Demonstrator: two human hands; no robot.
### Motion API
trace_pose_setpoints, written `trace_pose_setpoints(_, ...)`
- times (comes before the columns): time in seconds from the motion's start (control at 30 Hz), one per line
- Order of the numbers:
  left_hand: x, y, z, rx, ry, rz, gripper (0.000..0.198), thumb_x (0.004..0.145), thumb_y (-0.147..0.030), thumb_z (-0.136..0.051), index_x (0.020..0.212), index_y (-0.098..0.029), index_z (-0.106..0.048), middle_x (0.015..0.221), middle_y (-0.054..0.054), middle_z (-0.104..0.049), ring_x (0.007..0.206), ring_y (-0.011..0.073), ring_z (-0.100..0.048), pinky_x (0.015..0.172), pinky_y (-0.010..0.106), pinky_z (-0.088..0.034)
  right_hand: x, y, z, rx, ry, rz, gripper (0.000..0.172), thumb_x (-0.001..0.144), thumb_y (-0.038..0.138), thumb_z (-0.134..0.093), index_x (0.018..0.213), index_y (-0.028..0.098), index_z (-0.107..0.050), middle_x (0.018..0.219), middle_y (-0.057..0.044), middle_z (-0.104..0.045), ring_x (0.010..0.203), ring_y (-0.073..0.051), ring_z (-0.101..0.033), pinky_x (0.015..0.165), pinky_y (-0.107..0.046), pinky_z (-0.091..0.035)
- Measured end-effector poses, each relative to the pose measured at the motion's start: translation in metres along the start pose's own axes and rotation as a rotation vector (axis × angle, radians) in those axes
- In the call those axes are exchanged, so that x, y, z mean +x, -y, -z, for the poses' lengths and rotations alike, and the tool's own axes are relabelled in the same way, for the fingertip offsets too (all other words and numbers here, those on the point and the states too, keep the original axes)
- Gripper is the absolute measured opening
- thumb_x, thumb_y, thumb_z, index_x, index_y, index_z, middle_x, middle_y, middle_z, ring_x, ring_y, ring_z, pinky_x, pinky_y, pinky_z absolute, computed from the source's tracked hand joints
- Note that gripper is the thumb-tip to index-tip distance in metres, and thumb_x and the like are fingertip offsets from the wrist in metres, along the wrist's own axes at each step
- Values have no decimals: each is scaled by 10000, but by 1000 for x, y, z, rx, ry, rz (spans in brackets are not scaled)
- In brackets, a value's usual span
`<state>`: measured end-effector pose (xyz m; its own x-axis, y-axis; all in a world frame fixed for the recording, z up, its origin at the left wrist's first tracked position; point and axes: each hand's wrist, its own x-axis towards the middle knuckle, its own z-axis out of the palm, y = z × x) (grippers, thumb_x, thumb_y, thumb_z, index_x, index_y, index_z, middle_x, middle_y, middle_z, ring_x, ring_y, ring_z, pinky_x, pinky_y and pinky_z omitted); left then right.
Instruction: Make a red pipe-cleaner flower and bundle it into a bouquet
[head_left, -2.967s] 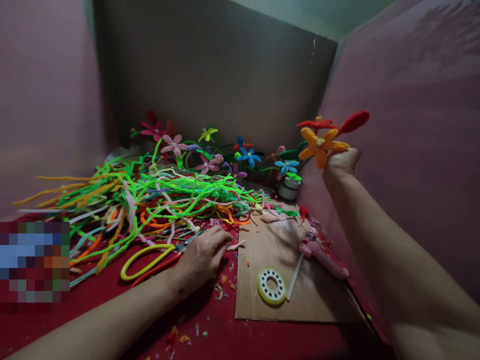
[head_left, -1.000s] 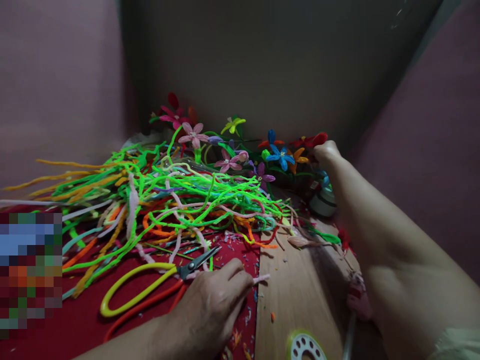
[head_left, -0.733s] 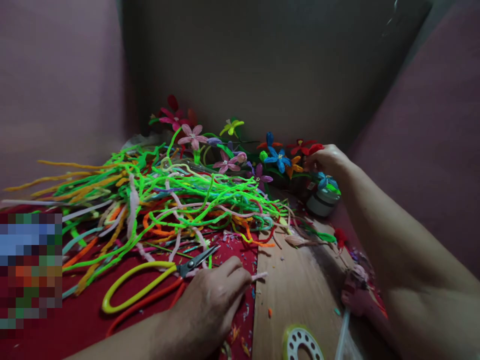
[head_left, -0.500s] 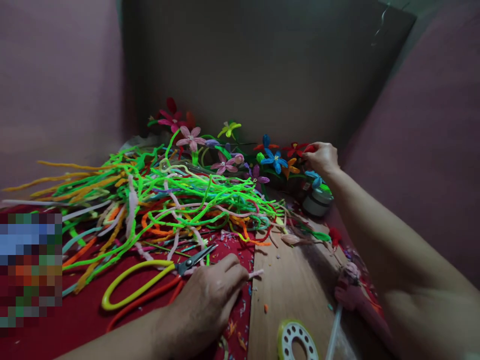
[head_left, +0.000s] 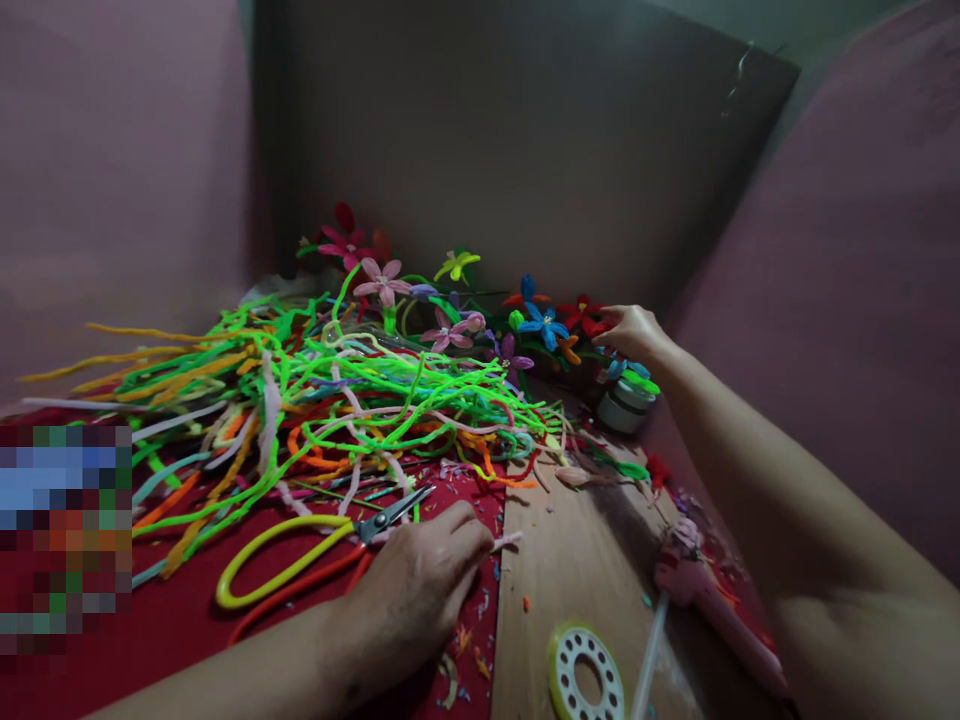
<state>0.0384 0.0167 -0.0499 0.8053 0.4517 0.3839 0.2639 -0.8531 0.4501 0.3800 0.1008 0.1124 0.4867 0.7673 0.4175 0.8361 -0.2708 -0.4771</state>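
My left hand rests low in the middle, fingers curled round a thin pale pink stem whose tip sticks out to the right. Just left of it lie open scissors with one yellow and one red handle. My right hand reaches to the back right, its fingertips pinched on a petal of a red flower. Beside that flower stands a blue one. A large heap of fuzzy stems, mostly green, fills the middle and left.
A tape roll lies on the wooden board at the front. Right of it is a pink glue gun with a clear stick. A small jar stands below my right hand. Pink and yellow flowers line the back.
My right hand has moved slightly down and left, and the red flower now shows more fully, its petals facing forward. The view has shifted a little. My left hand keeps its grip.
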Motion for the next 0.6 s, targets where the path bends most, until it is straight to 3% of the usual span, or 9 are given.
trace_pose_setpoints(0.17,2,0,1,15,7,19,220,859,-95,-383,841,-145,-597,827,57,-570,701,144,-541,621,257,-447,-14,4,8,-111,6,28,591,595,218,-745,1173,204,-624,562,-4,-625,444,-143,-570,479,-277,-480)
trace_pose_setpoints(0.27,2,-1,2,5,-2,29,229,878,-124,-375,849,-150,-600,821,51,-571,693,139,-539,620,253,-443,-21,6,16,-154,-16,38,581,591,236,-739,1162,205,-633,629,-33,-660,519,-166,-602,537,-302,-493)
trace_pose_setpoints(0.33,3,-2,2,0,-16,27,235,888,-141,-370,853,-153,-602,822,50,-575,695,138,-540,615,247,-438,-27,9,21,-179,-82,50,552,609,263,-720,1151,197,-640,750,-74,-694,636,-200,-635,610,-330,-500)
trace_pose_setpoints(0.4,3,-2,2,-2,-27,14,245,900,-161,-363,858,-156,-604,818,48,-577,694,135,-541,613,243,-434,-36,12,23,-193,-248,95,458,662,290,-665,1107,180,-666,840,-106,-705,737,-227,-646,684,-354,-492)
trace_pose_setpoints(0.5,4,-2,1,1,-56,-21,282,922,-211,-343,841,-154,-608,794,46,-578,687,133,-542,621,242,-433,-60,24,20,-99,-491,222,309,736,271,-560,974,155,-720,780,-104,-709,721,-215,-643,692,-336,-475)
trace_pose_setpoints(0.6,5,-2,1,9,-109,-60,333,938,-261,-323,796,-153,-605,746,38,-575,668,128,-541,621,236,-432,-100,44,11,169,-393,286,253,735,258,-540,811,123,-741,617,-69,-675,580,-166,-606,561,-266,-451)
